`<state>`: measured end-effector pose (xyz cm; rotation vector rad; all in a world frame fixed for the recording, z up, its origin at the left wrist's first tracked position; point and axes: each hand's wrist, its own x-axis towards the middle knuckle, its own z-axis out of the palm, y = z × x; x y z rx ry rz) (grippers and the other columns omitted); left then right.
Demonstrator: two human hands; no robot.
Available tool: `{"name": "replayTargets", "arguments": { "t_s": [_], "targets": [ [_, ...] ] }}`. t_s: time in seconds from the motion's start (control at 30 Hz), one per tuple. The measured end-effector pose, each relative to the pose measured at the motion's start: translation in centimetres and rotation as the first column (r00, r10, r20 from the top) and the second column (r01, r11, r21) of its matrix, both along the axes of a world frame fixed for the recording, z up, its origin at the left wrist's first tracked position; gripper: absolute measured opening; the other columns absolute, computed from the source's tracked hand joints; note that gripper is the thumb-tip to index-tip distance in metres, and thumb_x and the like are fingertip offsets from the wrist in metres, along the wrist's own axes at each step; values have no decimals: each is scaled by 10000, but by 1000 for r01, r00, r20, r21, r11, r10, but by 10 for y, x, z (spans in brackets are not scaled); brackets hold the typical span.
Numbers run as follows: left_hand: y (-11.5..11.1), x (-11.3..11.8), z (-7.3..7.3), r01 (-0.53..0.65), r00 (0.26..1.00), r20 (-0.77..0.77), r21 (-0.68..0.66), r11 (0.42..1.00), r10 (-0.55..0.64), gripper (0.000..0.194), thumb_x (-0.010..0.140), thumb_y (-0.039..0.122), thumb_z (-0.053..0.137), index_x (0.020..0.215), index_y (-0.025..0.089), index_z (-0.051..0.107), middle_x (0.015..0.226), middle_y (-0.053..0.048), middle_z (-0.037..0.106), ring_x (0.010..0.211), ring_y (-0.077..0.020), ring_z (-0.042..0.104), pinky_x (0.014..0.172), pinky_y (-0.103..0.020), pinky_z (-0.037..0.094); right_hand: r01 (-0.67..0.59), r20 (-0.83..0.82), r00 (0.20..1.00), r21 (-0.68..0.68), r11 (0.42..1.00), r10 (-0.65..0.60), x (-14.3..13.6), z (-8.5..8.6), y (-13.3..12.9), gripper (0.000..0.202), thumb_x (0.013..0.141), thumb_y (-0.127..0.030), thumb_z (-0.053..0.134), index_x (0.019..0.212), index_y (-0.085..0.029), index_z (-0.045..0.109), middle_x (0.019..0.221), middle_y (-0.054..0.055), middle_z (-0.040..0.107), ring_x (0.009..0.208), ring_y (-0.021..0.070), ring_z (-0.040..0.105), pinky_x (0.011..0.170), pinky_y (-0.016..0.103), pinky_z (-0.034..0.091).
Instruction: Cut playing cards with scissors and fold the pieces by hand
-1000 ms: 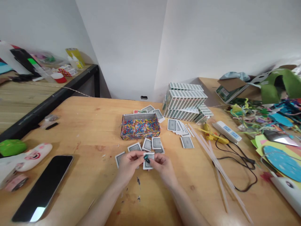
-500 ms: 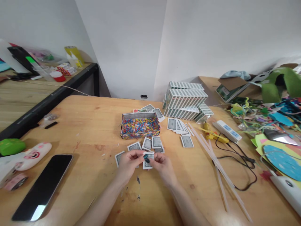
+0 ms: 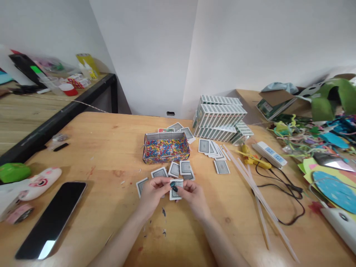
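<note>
Both of my hands pinch one playing card (image 3: 175,195), grey-patterned back facing up, just above the table near the front. My left hand (image 3: 152,193) grips its left side and my right hand (image 3: 194,194) its right, with the thumbs close together near the upper edge. Several loose cards lie face down just beyond, among them one card (image 3: 159,173) behind my left hand and another card (image 3: 185,167) behind my right. Past these stands an open box (image 3: 166,161) with a colourful patterned lining and cards lining its far wall.
Stacked card-deck boxes (image 3: 221,115) stand at the back, near a fan of cards (image 3: 204,145). Glue sticks (image 3: 258,196), a yellow glue gun (image 3: 254,159) and a power strip (image 3: 269,154) lie right. A phone (image 3: 52,218) rests at left, beside a white toy (image 3: 36,183).
Almost nothing differs. Both hands keep their pinch on the card, with the thumbs shifting only slightly; the whole view has drifted by a few pixels.
</note>
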<state>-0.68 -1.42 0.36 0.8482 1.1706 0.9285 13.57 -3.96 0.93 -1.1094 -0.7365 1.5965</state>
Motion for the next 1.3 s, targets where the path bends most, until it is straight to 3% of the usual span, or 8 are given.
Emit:
{"name": "replayTargets", "arguments": {
  "t_s": [0.3,0.53,0.7,0.9,1.1,1.3],
  "targets": [
    [0,0,1,-5,999,36,27,1000,4,172,589,263,723,714,153,680,670,-17,658,603,-122,572,549,-211,445,-11,9,1000,10,1000,11,0,-1,-1,256,611,-377,744,611,-176,586,558,-25,601,502,120,545,491,241,480],
    [2,0,9,-16,1000,-7,13,1000,16,159,582,250,706,701,147,680,686,-26,664,609,-136,576,568,-237,464,-72,40,997,-21,997,73,3,-3,1,282,563,-364,775,690,-164,623,646,3,652,590,146,595,576,267,510],
    [3,1,11,-15,998,-58,54,998,18,183,590,275,700,730,159,676,709,-22,659,632,-140,571,571,-232,457,-70,45,997,-5,998,70,5,0,2,259,584,-354,762,690,-159,629,636,7,660,568,138,590,552,259,507],
    [7,-1,13,104,981,-171,85,991,-89,201,637,350,667,650,150,656,568,7,596,537,-116,516,509,-204,391,-49,25,998,-7,999,49,7,4,4,270,598,-362,755,718,-154,633,651,19,675,538,136,597,552,261,496],
    [7,-4,15,235,952,-234,154,960,-196,219,684,338,624,583,145,637,589,12,549,565,-112,485,535,-207,361,-57,17,998,-18,998,58,8,4,4,264,593,-351,762,712,-148,641,635,16,672,532,135,598,534,256,495],
    [7,-4,15,246,953,-229,205,947,-198,212,691,310,619,558,145,612,595,15,503,572,-108,458,536,-204,354,-36,16,999,-45,998,37,5,1,3,264,590,-366,759,703,-157,645,624,12,674,531,150,608,514,258,491]
  ]
}}
